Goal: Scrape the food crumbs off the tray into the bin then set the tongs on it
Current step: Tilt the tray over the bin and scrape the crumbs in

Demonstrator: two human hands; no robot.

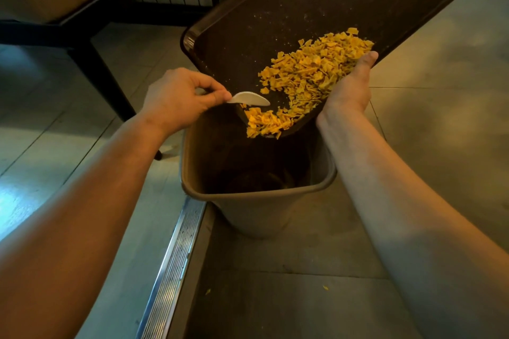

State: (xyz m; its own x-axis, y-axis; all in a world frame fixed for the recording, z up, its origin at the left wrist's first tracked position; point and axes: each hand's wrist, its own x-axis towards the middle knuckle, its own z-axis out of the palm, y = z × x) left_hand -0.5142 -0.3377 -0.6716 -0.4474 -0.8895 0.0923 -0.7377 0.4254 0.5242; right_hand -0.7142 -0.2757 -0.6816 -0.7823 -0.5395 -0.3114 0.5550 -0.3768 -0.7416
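The right hand (347, 88) grips the long edge of the dark tray (344, 0), tilting its near corner over the open bin (256, 195) so the orange-yellow crumbs (308, 77) slide down. The left hand (176, 99) pinches a white scraper (249, 98) at that corner's edge, likely to push stragglers off. No tongs show; a dark table leg (104, 74) stands left, nothing blocks the drop.

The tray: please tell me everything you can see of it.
The tray is dark brown, rectangular, with a raised rim and rounded corners; it looks like plastic. It is tilted, low corner over the bin. Yellow crumbs lie piled near that corner. The right hand holds its edge; the left hand pinches a white scraper against it.
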